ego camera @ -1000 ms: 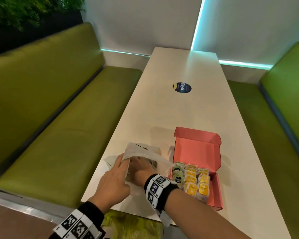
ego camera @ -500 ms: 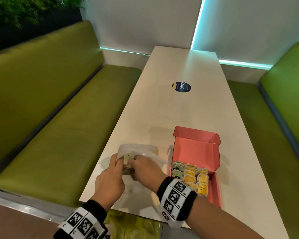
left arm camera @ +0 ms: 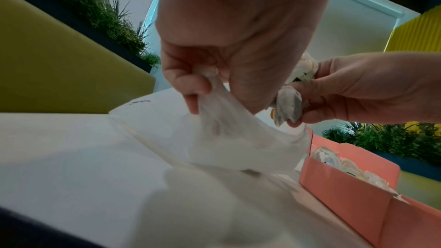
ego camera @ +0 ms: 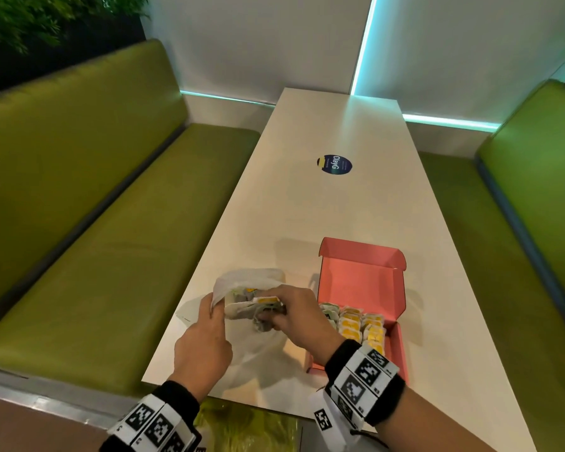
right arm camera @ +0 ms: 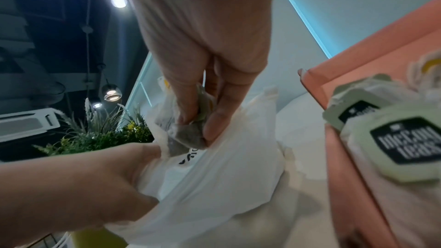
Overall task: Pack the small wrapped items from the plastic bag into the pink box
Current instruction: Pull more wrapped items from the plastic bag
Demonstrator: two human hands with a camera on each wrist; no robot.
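Head view gives me my left hand [ego camera: 206,340] pinching the plastic bag's [ego camera: 248,282] rim on the table [ego camera: 323,207]; my right hand [ego camera: 294,311] grasps several wrapped items [ego camera: 265,309] at its mouth; the pink box [ego camera: 362,275] stands open just right, partly filled.

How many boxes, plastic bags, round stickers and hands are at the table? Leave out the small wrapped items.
pink box: 1
plastic bag: 1
round sticker: 1
hands: 2, the left hand gripping the plastic bag, the right hand holding wrapped items
Total: 5
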